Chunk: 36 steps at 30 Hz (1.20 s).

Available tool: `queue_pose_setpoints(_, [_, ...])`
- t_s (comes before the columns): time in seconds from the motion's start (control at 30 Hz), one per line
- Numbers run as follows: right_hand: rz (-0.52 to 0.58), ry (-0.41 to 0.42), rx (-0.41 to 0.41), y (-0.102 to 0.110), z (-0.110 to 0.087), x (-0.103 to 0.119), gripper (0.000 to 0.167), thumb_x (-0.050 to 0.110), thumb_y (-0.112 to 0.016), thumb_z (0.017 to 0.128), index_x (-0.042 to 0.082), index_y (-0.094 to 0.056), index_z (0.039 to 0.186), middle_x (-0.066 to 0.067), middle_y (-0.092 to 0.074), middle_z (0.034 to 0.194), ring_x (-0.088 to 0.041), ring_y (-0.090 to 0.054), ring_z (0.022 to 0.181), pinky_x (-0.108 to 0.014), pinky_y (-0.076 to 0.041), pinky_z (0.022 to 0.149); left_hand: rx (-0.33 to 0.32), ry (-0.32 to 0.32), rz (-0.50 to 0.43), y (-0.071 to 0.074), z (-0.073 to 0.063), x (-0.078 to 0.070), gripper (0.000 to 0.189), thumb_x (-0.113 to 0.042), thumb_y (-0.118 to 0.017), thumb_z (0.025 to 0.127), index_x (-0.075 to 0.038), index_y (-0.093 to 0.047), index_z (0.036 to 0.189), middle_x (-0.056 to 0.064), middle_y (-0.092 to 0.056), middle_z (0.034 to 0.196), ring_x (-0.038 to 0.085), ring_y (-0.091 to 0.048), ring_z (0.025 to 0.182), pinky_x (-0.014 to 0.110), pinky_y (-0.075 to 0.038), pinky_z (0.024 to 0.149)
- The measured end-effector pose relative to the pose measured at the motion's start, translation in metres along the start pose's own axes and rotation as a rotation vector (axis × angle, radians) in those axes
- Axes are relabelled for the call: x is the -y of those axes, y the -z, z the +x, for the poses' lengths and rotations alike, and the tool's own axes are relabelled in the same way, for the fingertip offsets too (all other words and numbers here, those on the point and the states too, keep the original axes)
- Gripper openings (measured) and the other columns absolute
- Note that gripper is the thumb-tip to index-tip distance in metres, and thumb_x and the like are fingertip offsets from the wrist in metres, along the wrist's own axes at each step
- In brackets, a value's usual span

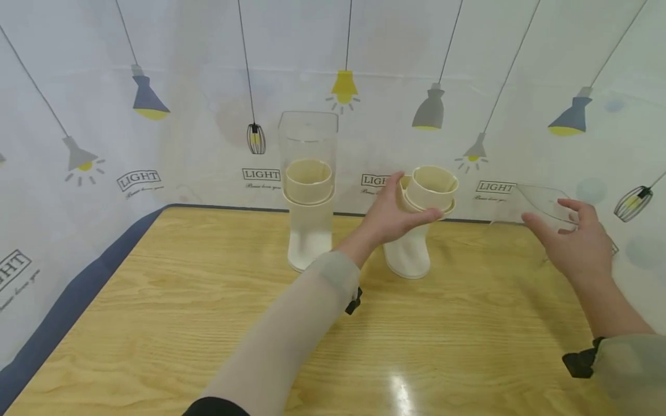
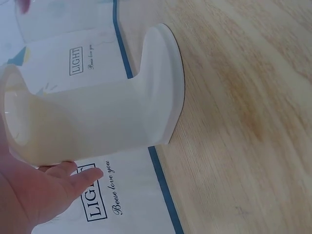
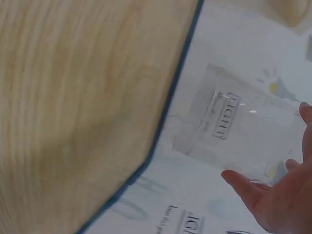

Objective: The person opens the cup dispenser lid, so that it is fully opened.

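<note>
My left hand (image 1: 390, 216) grips the upper collar of a cream-white dispenser stand (image 1: 408, 254), thumb across its front and fingers behind the left side. On top is a round cream ring (image 1: 434, 184), and the broad base meets the wooden table in the left wrist view. Off to the right, my right hand (image 1: 580, 248) holds a clear plastic container (image 3: 243, 126) between thumb and fingers, above the table and apart from the stand. The container's outline is faint in the head view. Left of the gripped stand stands a matching dispenser (image 1: 310, 231) with a clear container (image 1: 309, 136) on top.
The wooden table (image 1: 208, 323) ends at a dark blue edge strip (image 1: 234, 209) along the back and left. Close behind it hangs a pale backdrop (image 1: 198, 115) printed with lamps and lettering.
</note>
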State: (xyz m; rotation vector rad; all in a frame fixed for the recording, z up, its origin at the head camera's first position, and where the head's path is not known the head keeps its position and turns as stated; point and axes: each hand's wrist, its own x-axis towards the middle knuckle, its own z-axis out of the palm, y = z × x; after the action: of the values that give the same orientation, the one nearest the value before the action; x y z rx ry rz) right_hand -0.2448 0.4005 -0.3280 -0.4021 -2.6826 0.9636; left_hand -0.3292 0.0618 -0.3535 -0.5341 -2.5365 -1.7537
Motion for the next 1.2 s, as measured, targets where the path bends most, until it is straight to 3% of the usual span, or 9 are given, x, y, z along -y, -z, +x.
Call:
queue_pose_setpoints(0.07, [0.006, -0.013, 0.022, -0.005, 0.006, -0.010, 0.106, 0.073, -0.060, 0.101, 0.013, -0.016, 0.176, -0.032, -0.015, 0.180, -0.063, -0.045, 0.147, -0.057, -0.054, 0.084, 0.003, 0.000, -0.011, -0.001, 0.000, 0.000, 0.127, -0.063, -0.096, 0.077, -0.028, -0.021, 0.174, 0.008, -0.052, 0.160, 0.024, -0.058, 0.135, 0.046, -0.052, 0.117])
queue_pose_setpoints(0.13, [0.014, -0.031, 0.035, -0.011, 0.011, -0.017, 0.108, 0.075, -0.059, 0.100, 0.013, -0.014, 0.177, -0.034, -0.012, 0.179, -0.064, -0.041, 0.149, -0.072, -0.049, 0.098, 0.007, 0.003, -0.016, -0.002, 0.001, 0.000, 0.128, -0.063, -0.096, 0.077, -0.029, -0.020, 0.175, 0.007, -0.051, 0.162, 0.024, -0.058, 0.137, 0.047, -0.051, 0.118])
queue_pose_setpoints(0.23, [0.027, -0.042, 0.045, -0.019, 0.019, -0.023, 0.110, 0.077, -0.058, 0.100, 0.013, -0.013, 0.177, -0.036, -0.010, 0.179, -0.064, -0.032, 0.154, -0.080, -0.038, 0.114, 0.010, 0.005, -0.018, -0.003, 0.002, 0.001, 0.127, -0.061, -0.096, 0.078, -0.029, -0.020, 0.175, 0.009, -0.049, 0.164, 0.026, -0.057, 0.140, 0.047, -0.051, 0.119])
queue_pose_setpoints(0.43, [0.018, -0.051, 0.054, -0.031, 0.031, -0.029, 0.112, 0.077, -0.058, 0.099, 0.011, -0.012, 0.177, -0.036, -0.003, 0.179, -0.064, -0.020, 0.160, -0.081, -0.033, 0.119, 0.022, 0.008, -0.026, -0.004, 0.002, -0.002, 0.127, -0.058, -0.096, 0.079, -0.027, -0.019, 0.176, 0.011, -0.045, 0.169, 0.029, -0.054, 0.146, 0.048, -0.049, 0.121])
queue_pose_setpoints(0.83, [0.064, 0.004, 0.021, -0.055, 0.046, -0.046, 0.109, 0.076, -0.063, 0.098, 0.015, -0.018, 0.177, -0.034, -0.012, 0.179, -0.063, -0.036, 0.152, -0.078, -0.038, 0.116, 0.029, 0.009, -0.025, -0.003, 0.004, 0.000, 0.127, -0.059, -0.095, 0.079, -0.028, -0.019, 0.175, 0.010, -0.049, 0.163, 0.027, -0.058, 0.139, 0.046, -0.052, 0.118])
queue_pose_setpoints(1.2, [0.039, -0.032, 0.000, -0.063, 0.053, -0.042, 0.106, 0.070, -0.067, 0.099, 0.022, -0.015, 0.178, -0.035, -0.012, 0.178, -0.061, -0.038, 0.152, -0.075, -0.037, 0.121, 0.032, 0.012, -0.034, -0.006, 0.006, 0.001, 0.127, -0.057, -0.096, 0.079, -0.027, -0.019, 0.176, 0.011, -0.046, 0.167, 0.028, -0.056, 0.143, 0.047, -0.050, 0.120])
